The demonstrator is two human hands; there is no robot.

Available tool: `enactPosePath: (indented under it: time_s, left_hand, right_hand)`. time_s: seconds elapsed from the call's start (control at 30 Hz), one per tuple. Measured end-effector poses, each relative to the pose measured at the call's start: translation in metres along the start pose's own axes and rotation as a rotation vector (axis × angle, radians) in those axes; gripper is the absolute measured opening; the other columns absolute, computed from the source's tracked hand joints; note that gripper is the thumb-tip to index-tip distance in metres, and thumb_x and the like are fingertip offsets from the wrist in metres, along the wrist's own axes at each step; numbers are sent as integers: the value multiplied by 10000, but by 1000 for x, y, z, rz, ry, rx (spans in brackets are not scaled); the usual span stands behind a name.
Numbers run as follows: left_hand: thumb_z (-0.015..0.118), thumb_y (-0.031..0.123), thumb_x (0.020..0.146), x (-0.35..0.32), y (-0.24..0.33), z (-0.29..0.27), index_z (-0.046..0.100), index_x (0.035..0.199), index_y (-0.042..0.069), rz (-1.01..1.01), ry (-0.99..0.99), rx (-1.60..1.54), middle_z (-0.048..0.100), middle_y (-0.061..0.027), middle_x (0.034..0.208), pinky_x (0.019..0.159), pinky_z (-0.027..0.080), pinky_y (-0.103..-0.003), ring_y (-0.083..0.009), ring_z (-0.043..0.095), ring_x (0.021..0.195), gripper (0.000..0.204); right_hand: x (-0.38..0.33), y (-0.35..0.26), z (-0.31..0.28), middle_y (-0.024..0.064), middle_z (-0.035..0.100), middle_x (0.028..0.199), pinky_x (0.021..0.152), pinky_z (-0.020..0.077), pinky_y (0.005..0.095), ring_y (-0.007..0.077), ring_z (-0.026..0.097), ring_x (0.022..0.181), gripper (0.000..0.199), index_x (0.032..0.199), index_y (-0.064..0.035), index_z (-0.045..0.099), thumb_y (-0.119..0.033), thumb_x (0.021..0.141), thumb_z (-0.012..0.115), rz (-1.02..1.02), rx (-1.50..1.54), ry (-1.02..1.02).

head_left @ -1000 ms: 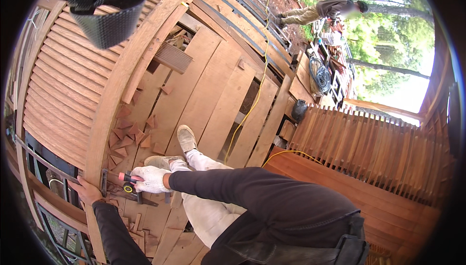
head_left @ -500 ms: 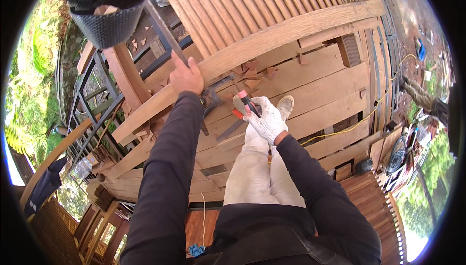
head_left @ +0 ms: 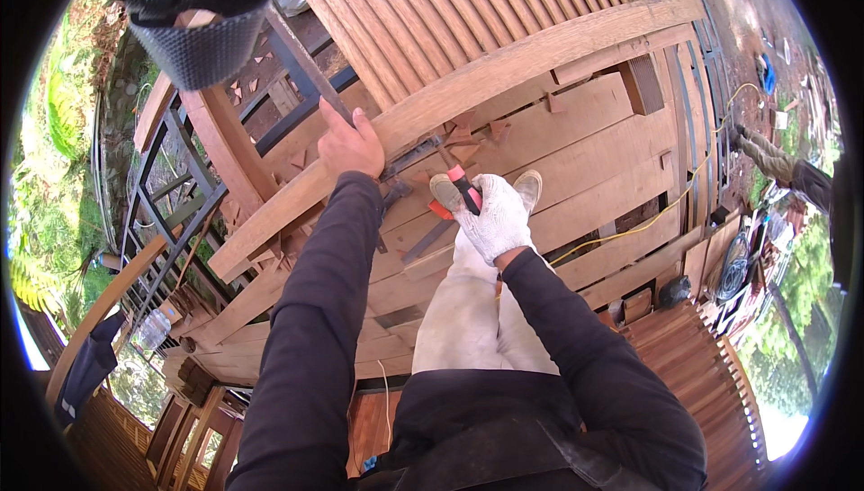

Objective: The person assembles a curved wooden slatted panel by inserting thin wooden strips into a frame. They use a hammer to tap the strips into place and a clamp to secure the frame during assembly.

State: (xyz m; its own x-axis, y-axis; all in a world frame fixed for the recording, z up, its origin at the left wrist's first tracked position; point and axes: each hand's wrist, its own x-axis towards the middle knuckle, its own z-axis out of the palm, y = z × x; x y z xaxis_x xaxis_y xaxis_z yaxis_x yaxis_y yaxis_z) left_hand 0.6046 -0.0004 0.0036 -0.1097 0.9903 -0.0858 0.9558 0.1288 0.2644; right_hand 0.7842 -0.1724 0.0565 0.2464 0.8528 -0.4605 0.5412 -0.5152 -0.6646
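Observation:
My bare left hand [head_left: 349, 144] grips the long wooden rail [head_left: 504, 61] of a slatted wooden panel [head_left: 450, 9]. Its thumb and forefinger lie beside the lower end of a narrow dark bar [head_left: 306, 57]. In my white-gloved right hand [head_left: 498, 219], closed around it, is a hand tool with a red-and-black handle [head_left: 464, 187]. A thin shaft points from that handle toward the rail; its tip is too small to make out. Below the rail, near my left wrist, a dark metal tool [head_left: 396, 189] lies partly hidden by my sleeve.
Wood offcuts [head_left: 463, 135] lie scattered on the plank surface [head_left: 576, 162] under the panel. A wooden block [head_left: 642, 86] sits under the rail's right part. A yellow cord [head_left: 621, 237] crosses the boards. Dark metal framing [head_left: 297, 86] stands left; another person's legs [head_left: 765, 153] show far right.
The view has shifted slightly, and the panel sits a little further left in it. My gloved hand has turned slightly around the handled tool; my left hand stays on the rail.

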Motion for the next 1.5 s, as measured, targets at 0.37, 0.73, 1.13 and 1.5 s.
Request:
enactPosePath:
  time_s: [0.37, 0.73, 1.13, 1.5]
  left_hand:
    - [525, 385, 1015, 2, -6, 4, 324, 1551, 6, 5, 7, 43, 719, -282, 947, 843, 477, -552, -480, 666, 879, 687]
    - [478, 413, 1034, 3, -10, 7, 289, 1558, 6, 9, 5, 39, 679, -345, 1137, 892, 485, -575, -523, 653, 1024, 690]
    - [418, 459, 1058, 5, -7, 4, 251, 1585, -7, -47, -84, 4, 548, -335, 1405, 1042, 442, -523, -494, 567, 1239, 723]
    - [424, 422, 1061, -1, 6, -2, 230, 1587, 15, -25, -72, 31, 641, -357, 1229, 940, 478, -572, -528, 627, 1091, 693]
  right_hand:
    - [-1, 9, -3, 168, 682, 1082, 894, 534, 439, 362, 674, 1037, 434, 1198, -46, 601, -266, 855, 748, 74, 114, -109]
    - [-2, 13, -11, 168, 684, 1058, 915, 530, 447, 373, 663, 1035, 441, 1177, -76, 656, -328, 826, 745, 103, 100, -141]
    - [-8, 19, -12, 154, 670, 983, 890, 470, 451, 337, 657, 944, 368, 1076, -60, 590, -369, 901, 684, 0, 50, -188]
    - [-14, 25, -34, 242, 682, 1144, 943, 517, 449, 399, 664, 1096, 662, 1312, 7, 565, -392, 823, 765, 108, 347, -109]
